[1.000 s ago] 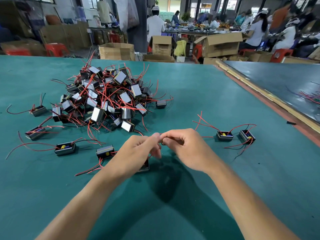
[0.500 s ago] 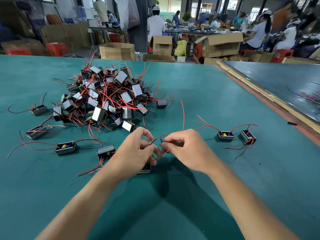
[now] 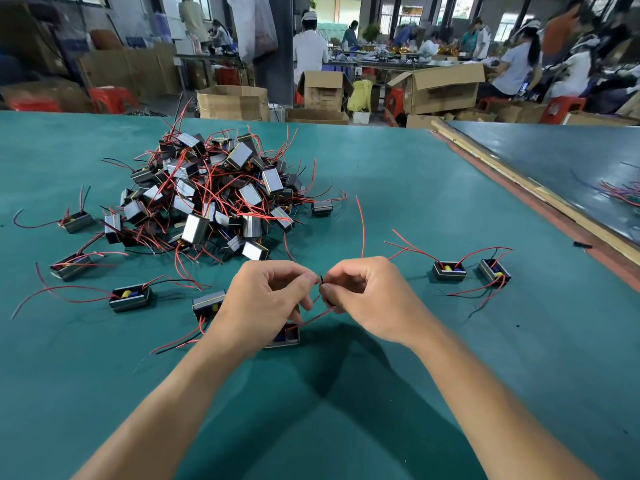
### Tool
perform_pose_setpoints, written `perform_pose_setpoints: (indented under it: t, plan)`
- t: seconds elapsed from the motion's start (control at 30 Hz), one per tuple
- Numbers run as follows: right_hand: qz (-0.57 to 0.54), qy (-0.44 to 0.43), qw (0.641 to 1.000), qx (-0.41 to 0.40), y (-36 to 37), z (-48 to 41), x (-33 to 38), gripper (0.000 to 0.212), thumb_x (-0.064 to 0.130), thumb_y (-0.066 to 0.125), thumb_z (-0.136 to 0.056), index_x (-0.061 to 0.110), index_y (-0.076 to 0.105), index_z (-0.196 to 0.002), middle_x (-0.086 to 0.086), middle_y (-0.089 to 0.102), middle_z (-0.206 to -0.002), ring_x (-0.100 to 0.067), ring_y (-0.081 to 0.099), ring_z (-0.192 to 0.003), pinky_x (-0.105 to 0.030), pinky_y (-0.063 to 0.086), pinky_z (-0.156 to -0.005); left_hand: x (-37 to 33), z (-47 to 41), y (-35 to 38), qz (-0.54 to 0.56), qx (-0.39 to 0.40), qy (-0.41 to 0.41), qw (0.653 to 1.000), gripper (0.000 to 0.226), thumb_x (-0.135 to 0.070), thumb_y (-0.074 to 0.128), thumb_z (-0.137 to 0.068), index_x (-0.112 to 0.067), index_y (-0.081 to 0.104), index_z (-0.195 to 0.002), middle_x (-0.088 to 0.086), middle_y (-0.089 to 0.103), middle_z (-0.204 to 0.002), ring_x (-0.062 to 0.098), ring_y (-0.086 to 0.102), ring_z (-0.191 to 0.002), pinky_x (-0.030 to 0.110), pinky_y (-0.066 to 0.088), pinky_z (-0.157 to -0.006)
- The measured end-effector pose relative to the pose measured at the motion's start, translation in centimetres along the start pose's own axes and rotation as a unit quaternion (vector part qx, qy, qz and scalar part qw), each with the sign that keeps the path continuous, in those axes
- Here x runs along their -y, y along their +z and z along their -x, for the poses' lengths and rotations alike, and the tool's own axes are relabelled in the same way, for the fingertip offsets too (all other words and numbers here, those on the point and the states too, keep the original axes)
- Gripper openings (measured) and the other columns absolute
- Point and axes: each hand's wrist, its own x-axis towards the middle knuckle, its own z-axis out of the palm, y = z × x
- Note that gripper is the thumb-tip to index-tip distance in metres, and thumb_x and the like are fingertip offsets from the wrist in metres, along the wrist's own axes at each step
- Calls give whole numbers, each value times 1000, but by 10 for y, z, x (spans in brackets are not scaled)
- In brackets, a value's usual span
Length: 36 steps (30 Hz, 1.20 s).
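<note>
The table point(image 3: 415, 188) is showing plain teal. The wire point(image 3: 362, 226) is running red, and the small boxes point(image 3: 195, 228) are gleaming black and silver with yellow parts inside.

Teal table point(image 3: 433, 188) with heap of red-wired boxes point(image 3: 214, 199), single box point(image 3: 289, 337) nearer, box pair point(image 3: 449, 271) rightward.

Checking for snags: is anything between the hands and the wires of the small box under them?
Nothing visible. The left hand and right hand already pinch the wires of the box, apart from the pile.
</note>
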Motion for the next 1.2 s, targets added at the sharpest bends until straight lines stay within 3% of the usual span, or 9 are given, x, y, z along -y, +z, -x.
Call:
perform_pose_setpoints:
  t: [0.17,0.33,0.5,0.63,0.73,0.9,1.07,1.2]
  plan:
    - [-35,9,999,-4,1,-1,-1,5,21,67,-81,23,67,-78,-3,71,-68,-27,70,-63,-51,60,-69,0,0,2,12,12,-8,1000,15,-4,59,-94,-12,70,-88,3,68,-61,16,58,-46,21,51,-50]
    - [-53,19,998,-1,3,1,1,18,12,70,-83,26,66,-74,0,69,-66,-17,70,-60,-28,56,-58,1,-1,1,11,18,-8,1000,18,3,59,-90,-11,69,-85,6,71,-68,17,59,-47,26,53,-53]
    - [-48,23,999,-1,1,1,5,23,5,73,-85,25,65,-76,2,69,-65,-23,73,-64,-34,60,-58,4,-2,0,-18,17,-1,1000,16,-6,68,-85,-20,72,-78,8,68,-65,16,58,-53,41,56,-59]
    - [-52,24,998,-2,1,2,7,20,6,76,-83,20,65,-75,0,71,-66,-21,71,-61,-35,59,-57,3,0,2,-6,25,-1,1000,13,-9,71,-85,-17,71,-76,3,68,-64,17,56,-50,35,50,-55]
    - [-37,13,999,1,0,3,8,15,10,80,-80,17,67,-76,-1,74,-69,-19,67,-59,-44,58,-63,2,0,2,1,24,-1,1000,13,-13,69,-88,-13,71,-75,6,69,-66,17,54,-48,33,49,-51]
    - [-30,7,999,9,-1,5,10,18,16,82,-77,23,66,-80,2,77,-75,-29,73,-74,-50,59,-74,2,1,3,0,15,-1,1000,12,-12,71,-87,-15,73,-75,4,69,-63,15,52,-45,23,44,-45]
    - [-55,6,998,-4,0,5,13,10,16,63,-77,23,70,-79,1,74,-72,-19,71,-67,-50,60,-73,2,0,2,-10,7,6,1000,14,-13,71,-87,-16,72,-73,0,65,-58,11,50,-44,24,44,-45]
    - [-47,-10,998,-39,1,5,14,10,21,64,-82,20,72,-77,-1,73,-71,-25,72,-66,-50,60,-71,1,1,2,-31,12,17,999,14,-17,71,-86,-20,73,-73,2,64,-59,12,47,-46,27,42,-44]
